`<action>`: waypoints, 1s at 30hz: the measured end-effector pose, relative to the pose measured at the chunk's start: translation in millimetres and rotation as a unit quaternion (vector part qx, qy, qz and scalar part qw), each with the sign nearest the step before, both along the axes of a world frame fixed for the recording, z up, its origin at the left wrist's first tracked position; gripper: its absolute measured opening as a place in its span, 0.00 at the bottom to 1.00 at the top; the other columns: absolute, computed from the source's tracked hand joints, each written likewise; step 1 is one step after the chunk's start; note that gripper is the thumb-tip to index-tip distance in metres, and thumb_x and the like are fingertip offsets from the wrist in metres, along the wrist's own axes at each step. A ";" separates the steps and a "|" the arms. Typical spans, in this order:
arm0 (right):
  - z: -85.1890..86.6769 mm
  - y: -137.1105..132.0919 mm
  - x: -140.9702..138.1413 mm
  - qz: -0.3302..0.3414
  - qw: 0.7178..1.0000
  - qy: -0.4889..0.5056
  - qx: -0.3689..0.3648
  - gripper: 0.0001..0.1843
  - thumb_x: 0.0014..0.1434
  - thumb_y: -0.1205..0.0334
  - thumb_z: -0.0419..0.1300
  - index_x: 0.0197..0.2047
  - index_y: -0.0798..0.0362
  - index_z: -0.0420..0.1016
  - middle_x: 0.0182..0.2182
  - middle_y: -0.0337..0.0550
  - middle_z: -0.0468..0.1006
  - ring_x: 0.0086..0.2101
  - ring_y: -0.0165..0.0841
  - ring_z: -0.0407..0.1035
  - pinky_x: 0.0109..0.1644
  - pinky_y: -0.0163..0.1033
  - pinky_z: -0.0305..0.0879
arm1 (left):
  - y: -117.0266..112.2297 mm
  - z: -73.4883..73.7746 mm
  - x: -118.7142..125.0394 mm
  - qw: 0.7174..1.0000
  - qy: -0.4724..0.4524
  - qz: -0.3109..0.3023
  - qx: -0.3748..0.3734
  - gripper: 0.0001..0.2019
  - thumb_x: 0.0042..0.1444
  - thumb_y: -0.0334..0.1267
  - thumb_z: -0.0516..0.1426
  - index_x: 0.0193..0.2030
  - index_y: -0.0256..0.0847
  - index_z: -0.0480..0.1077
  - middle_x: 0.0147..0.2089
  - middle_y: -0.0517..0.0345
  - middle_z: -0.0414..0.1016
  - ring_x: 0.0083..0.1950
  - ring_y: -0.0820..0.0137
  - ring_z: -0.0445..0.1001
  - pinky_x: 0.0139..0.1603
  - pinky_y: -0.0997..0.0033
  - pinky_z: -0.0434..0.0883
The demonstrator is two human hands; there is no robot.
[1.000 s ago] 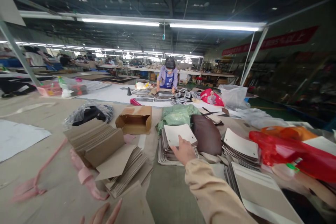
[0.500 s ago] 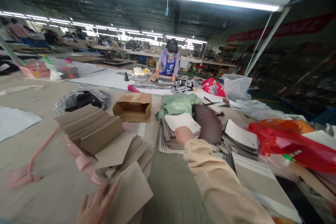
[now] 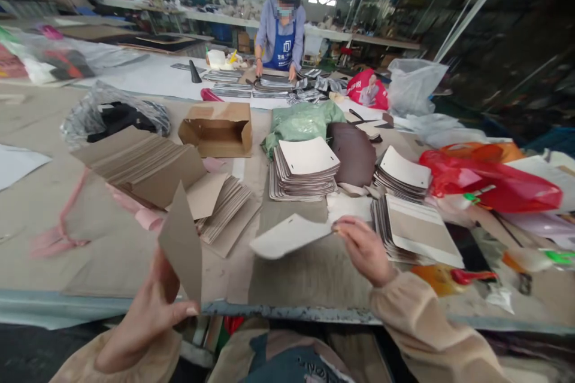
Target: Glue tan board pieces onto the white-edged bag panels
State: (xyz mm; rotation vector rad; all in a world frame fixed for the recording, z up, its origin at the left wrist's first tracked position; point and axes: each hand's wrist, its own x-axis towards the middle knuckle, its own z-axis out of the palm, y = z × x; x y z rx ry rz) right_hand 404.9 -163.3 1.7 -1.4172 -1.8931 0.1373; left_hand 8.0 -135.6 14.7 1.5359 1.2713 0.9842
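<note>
My left hand (image 3: 144, 317) grips a brown cardboard sheet (image 3: 182, 245) by its lower edge and holds it upright near the table's front edge. My right hand (image 3: 365, 249) pinches a white shaped panel (image 3: 290, 236) by its right end, held flat just above the table. Behind the panel stands the stack of white panels (image 3: 305, 169). A leaning pile of brown cardboard sheets (image 3: 153, 170) lies left of centre, beyond my left hand.
An open cardboard box (image 3: 218, 127), a green bag (image 3: 300, 119), a dark brown piece (image 3: 353, 152), more panel stacks (image 3: 404, 176) and red and orange bags (image 3: 489, 182) crowd the table. A pink strap (image 3: 63, 227) lies at left. A person in a blue apron (image 3: 281, 30) works at the far side.
My right hand took one white panel off the stack and pulled it toward me. My left hand picked up a cardboard sheet and raised it. The view tilted down toward the table's edge.
</note>
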 end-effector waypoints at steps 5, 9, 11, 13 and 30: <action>-60.7 -44.2 -2.4 0.114 0.987 -0.004 -0.116 0.17 0.61 0.73 0.47 0.44 0.49 0.74 0.48 0.49 0.70 0.50 0.34 0.67 0.50 0.38 0.68 | -7.2 1.5 12.8 0.989 -0.141 -0.017 -0.049 0.54 0.31 0.55 0.69 0.67 0.53 0.52 0.63 0.61 0.64 0.64 0.44 0.58 0.62 0.45 0.62; -80.1 -41.4 22.3 0.077 0.986 -0.063 -0.132 0.20 0.57 0.76 0.46 0.42 0.50 0.76 0.51 0.50 0.69 0.50 0.35 0.68 0.51 0.40 0.68 | -14.1 -14.1 33.3 0.965 -0.230 -0.105 -0.066 0.50 0.34 0.55 0.68 0.65 0.50 0.56 0.61 0.58 0.66 0.63 0.44 0.61 0.59 0.44 0.64; -80.5 -31.1 28.7 0.071 0.986 -0.069 -0.131 0.21 0.56 0.76 0.46 0.41 0.49 0.77 0.49 0.49 0.70 0.47 0.35 0.69 0.51 0.41 0.68 | -16.8 -18.8 51.3 0.944 -0.277 -0.160 -0.081 0.48 0.34 0.54 0.69 0.64 0.49 0.58 0.61 0.56 0.66 0.61 0.45 0.63 0.57 0.47 0.66; -76.9 -19.3 26.2 0.060 0.988 -0.067 -0.124 0.22 0.56 0.76 0.47 0.43 0.48 0.78 0.50 0.49 0.70 0.49 0.37 0.67 0.53 0.44 0.66 | -18.6 -19.6 72.1 0.920 -0.322 -0.203 -0.093 0.47 0.34 0.53 0.69 0.63 0.47 0.59 0.60 0.52 0.68 0.59 0.47 0.66 0.56 0.51 0.67; -40.8 -84.0 -84.7 -0.008 0.768 0.560 -0.310 0.18 0.54 0.44 0.58 0.39 0.48 0.75 0.33 0.44 0.77 0.33 0.36 0.71 0.35 0.39 0.68 | -36.2 -17.8 187.2 0.947 -0.019 -0.310 0.079 0.70 0.32 0.56 0.69 0.70 0.39 0.24 0.72 0.38 0.33 0.72 0.49 0.36 0.69 0.46 0.40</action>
